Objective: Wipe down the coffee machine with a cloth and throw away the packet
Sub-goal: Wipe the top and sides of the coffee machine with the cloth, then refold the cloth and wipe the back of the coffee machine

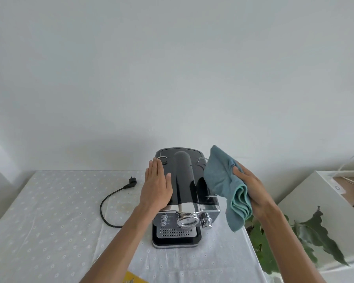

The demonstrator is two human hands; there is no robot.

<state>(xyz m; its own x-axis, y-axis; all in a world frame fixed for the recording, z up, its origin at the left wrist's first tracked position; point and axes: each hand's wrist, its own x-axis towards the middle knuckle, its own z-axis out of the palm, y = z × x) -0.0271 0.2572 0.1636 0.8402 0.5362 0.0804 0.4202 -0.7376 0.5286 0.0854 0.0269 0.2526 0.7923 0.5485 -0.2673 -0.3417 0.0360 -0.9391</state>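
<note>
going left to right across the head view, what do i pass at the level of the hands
power cord → left hand → coffee machine → cloth → right hand → plant

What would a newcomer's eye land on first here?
First, the glossy black and chrome coffee machine standing on the white dotted tablecloth, with the left hand laid flat against its left side. Next, the bunched teal cloth, gripped by the right hand at the machine's right side. The black power cord lies on the tablecloth to the left, its plug free.
</note>
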